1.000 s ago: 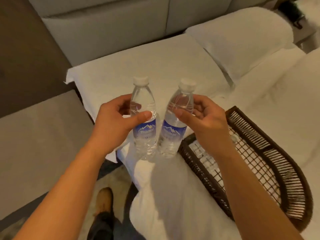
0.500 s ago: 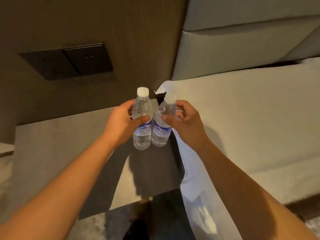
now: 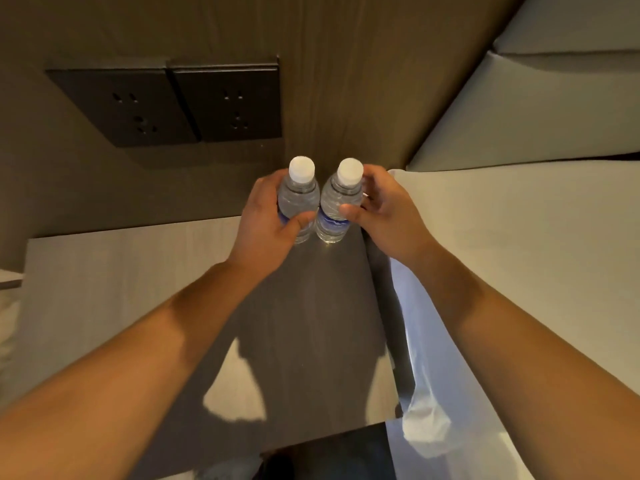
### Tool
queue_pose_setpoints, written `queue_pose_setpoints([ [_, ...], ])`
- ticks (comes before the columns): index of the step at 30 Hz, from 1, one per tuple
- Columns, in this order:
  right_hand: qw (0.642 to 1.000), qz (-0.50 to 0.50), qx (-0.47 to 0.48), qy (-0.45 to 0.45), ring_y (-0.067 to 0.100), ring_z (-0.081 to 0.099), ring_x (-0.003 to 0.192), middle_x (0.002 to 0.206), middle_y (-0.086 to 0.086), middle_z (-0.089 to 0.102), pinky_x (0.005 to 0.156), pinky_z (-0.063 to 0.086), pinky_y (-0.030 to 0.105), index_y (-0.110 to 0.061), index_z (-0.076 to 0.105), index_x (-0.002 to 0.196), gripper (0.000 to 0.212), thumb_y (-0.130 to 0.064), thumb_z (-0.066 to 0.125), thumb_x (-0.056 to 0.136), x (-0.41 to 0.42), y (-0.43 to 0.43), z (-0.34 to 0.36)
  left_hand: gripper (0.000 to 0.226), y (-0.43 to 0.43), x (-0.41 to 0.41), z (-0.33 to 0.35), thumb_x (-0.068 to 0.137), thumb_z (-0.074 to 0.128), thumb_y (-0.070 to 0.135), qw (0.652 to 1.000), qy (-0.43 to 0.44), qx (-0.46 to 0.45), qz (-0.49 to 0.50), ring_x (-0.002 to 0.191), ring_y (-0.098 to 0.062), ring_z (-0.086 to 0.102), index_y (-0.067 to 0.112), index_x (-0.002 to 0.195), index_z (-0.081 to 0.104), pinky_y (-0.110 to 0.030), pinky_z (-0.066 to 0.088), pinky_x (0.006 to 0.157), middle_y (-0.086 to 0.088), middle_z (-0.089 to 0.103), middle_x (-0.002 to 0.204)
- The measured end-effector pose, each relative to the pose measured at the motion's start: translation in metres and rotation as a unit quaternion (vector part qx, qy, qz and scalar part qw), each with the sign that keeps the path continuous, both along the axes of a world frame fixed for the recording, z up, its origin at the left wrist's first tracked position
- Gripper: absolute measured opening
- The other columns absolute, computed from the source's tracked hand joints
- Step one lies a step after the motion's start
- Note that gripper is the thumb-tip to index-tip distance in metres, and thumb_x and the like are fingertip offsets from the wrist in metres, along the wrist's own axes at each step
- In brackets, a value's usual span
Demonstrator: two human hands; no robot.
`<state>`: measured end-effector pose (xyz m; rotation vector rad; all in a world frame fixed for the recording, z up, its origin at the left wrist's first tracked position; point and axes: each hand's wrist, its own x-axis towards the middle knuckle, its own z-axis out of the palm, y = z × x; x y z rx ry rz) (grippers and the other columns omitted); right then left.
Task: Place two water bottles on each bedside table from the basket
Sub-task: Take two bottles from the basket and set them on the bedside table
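Observation:
Two clear water bottles with white caps and blue labels stand upright side by side at the back right corner of the light bedside table (image 3: 104, 289). My left hand (image 3: 263, 220) wraps around the left bottle (image 3: 299, 195). My right hand (image 3: 384, 213) holds the right bottle (image 3: 341, 199) with thumb in front and fingers behind. Both bottle bases look at or touching the tabletop; contact is hard to tell. The basket is out of view.
A dark wood wall panel with two black socket plates (image 3: 180, 105) rises behind the table. The bed with its white sheet (image 3: 519, 254) lies to the right, with the padded headboard (image 3: 554, 98) above it. Dark floor shows below the table's front edge.
I have turned from the bed and basket to the bedside table. Both bottles moved forward and down to the table's back right corner, still held in my hands.

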<state>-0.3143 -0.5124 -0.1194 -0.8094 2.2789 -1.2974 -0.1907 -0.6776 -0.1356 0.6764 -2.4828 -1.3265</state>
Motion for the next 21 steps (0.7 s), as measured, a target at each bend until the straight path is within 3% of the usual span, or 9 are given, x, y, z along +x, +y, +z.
queue_pose_setpoints([
  [4, 0.999, 0.020, 0.018, 0.031, 0.013, 0.056, 0.125, 0.138, -0.004, 0.058, 0.099, 0.043, 0.006, -0.016, 0.045, 0.150, 0.059, -0.016, 0.070, 0.096, 0.000, 0.007, -0.004, 0.068, 0.003, 0.005, -0.008, 0.093, 0.077, 0.022, 1.000, 0.002, -0.003, -0.002, 0.141, -0.032, 0.052, 0.008, 0.151, 0.043, -0.037, 0.042, 0.114, -0.017, 0.051, 0.152],
  [8, 0.999, -0.006, 0.020, -0.025, 0.019, 0.055, 0.134, 0.150, 0.001, 0.052, 0.107, 0.048, 0.026, -0.021, 0.032, 0.158, 0.079, -0.019, 0.076, 0.092, 0.013, 0.009, -0.014, 0.083, -0.002, 0.007, -0.019, 0.090, 0.080, 0.028, 1.000, -0.001, -0.015, -0.003, 0.147, -0.027, 0.046, 0.014, 0.158, 0.034, -0.039, 0.041, 0.119, -0.012, 0.044, 0.159],
  [10, 0.996, -0.069, 0.032, -0.054, 0.021, 0.058, 0.133, 0.149, 0.002, 0.053, 0.108, 0.051, 0.037, -0.019, 0.035, 0.153, 0.077, -0.020, 0.079, 0.089, 0.024, 0.007, -0.021, 0.092, -0.002, 0.010, -0.028, 0.086, 0.083, 0.032, 1.000, -0.015, -0.008, 0.022, 0.146, -0.026, 0.047, 0.015, 0.160, 0.031, -0.036, 0.042, 0.117, -0.011, 0.043, 0.160],
  [14, 0.979, -0.187, 0.076, -0.041, 0.021, 0.067, 0.120, 0.133, 0.000, 0.067, 0.104, 0.055, 0.047, -0.018, 0.052, 0.134, 0.057, -0.027, 0.082, 0.086, 0.045, -0.005, -0.036, 0.073, 0.001, 0.014, -0.045, 0.083, 0.086, 0.034, 0.997, -0.029, -0.012, 0.069, 0.125, -0.026, 0.063, 0.011, 0.141, 0.050, -0.031, 0.053, 0.102, -0.012, 0.058, 0.139],
  [17, 0.970, -0.225, 0.084, -0.029, 0.023, 0.066, 0.121, 0.134, 0.001, 0.068, 0.107, 0.052, 0.048, -0.019, 0.054, 0.136, 0.051, -0.027, 0.077, 0.090, 0.051, -0.018, -0.048, 0.057, 0.005, 0.009, -0.051, 0.087, 0.083, 0.028, 0.996, -0.038, -0.001, 0.086, 0.118, -0.027, 0.067, 0.012, 0.133, 0.053, -0.038, 0.057, 0.100, -0.011, 0.065, 0.132],
  [21, 0.968, -0.231, 0.101, -0.006, 0.025, 0.062, 0.129, 0.140, 0.002, 0.065, 0.111, 0.045, 0.042, -0.019, 0.052, 0.143, 0.051, -0.028, 0.069, 0.096, 0.047, -0.025, -0.051, 0.052, 0.009, 0.003, -0.056, 0.094, 0.076, 0.022, 0.996, -0.030, -0.011, 0.087, 0.123, -0.028, 0.066, 0.010, 0.138, 0.052, -0.031, 0.053, 0.098, -0.013, 0.064, 0.136],
])
